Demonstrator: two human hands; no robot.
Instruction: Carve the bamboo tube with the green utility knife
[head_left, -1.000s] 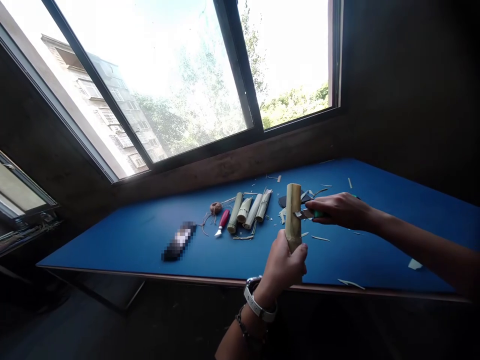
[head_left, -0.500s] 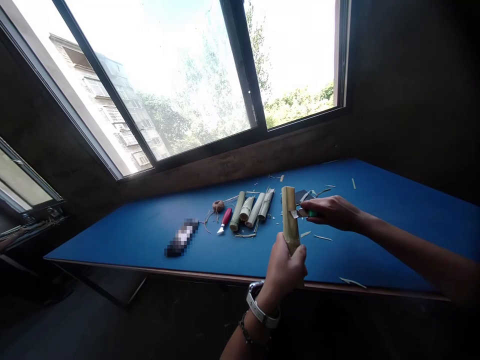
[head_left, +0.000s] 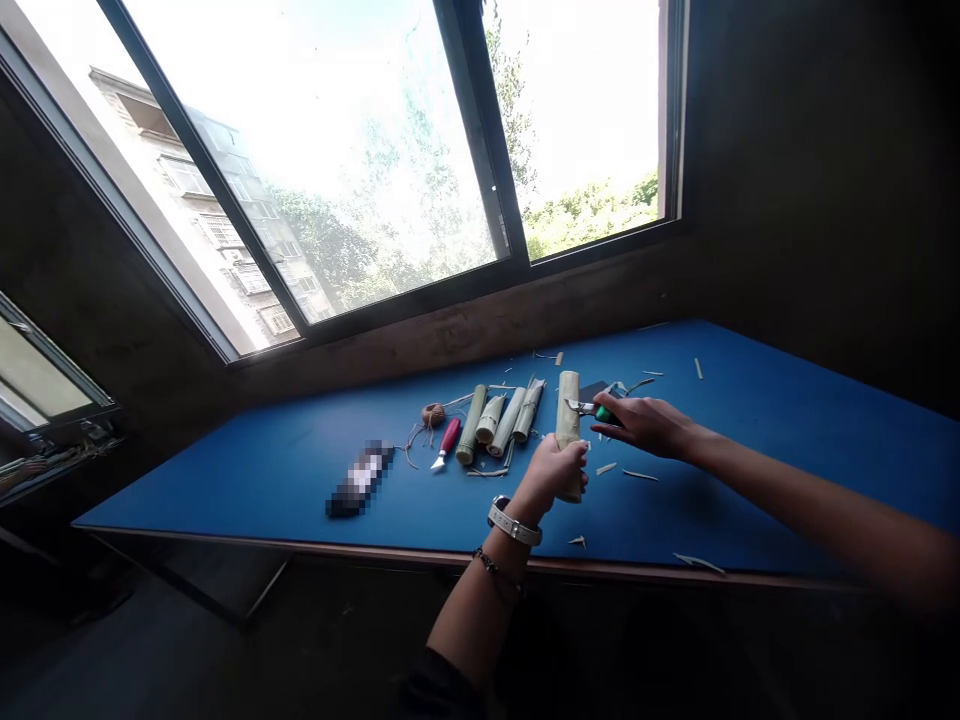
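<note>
My left hand (head_left: 553,472) is wrapped round the lower part of a pale bamboo piece (head_left: 569,395), which stands nearly upright above the blue table (head_left: 262,460). In my right hand (head_left: 646,423) is a knife (head_left: 604,411) with a green and black handle. Its blade points left and meets the upper side of the bamboo. Behind my right hand lies a dark flat object (head_left: 592,391), partly hidden. Left of the held bamboo, several cut bamboo pieces (head_left: 506,421) lie side by side on the table.
A red-handled knife (head_left: 450,437) lies beside the bamboo pieces, near a ball of brown twine (head_left: 433,414). A blurred-out dark object (head_left: 361,480) rests further left. Thin bamboo shavings (head_left: 699,563) are scattered on the right. A window (head_left: 360,170) rises behind the table.
The held bamboo has been turned and shows a paler, rounder face. My left hand has moved up and slightly left. A small shaving now lies near the table's front edge.
</note>
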